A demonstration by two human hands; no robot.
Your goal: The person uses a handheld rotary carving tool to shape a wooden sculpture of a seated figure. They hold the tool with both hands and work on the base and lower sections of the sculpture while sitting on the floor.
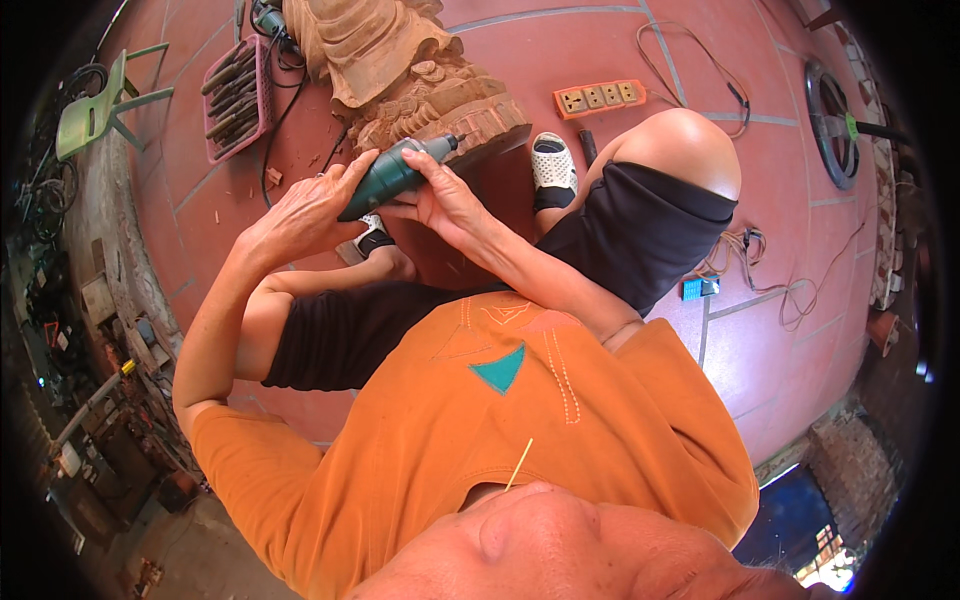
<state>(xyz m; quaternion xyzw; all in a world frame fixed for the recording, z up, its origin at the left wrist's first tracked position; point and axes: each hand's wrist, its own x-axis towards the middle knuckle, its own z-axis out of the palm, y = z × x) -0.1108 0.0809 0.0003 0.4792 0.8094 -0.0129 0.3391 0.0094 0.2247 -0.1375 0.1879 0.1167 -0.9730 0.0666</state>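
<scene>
A dark green rotary power tool with a grey nose is held in both hands, tilted so that its short tip points to the upper right. My left hand wraps around the rear of the body from the left. From the right, my right hand grips it nearer the front, thumb along the casing. Just beyond the tool stands a carved wooden statue with draped folds and a detailed base. In this view the tool's tip overlaps that base; I cannot tell whether they touch.
A pink basket of chisels sits left of the statue, beside a second power tool. Farther left is a green chair. An orange power strip, a blue box and loose cables lie on the red floor.
</scene>
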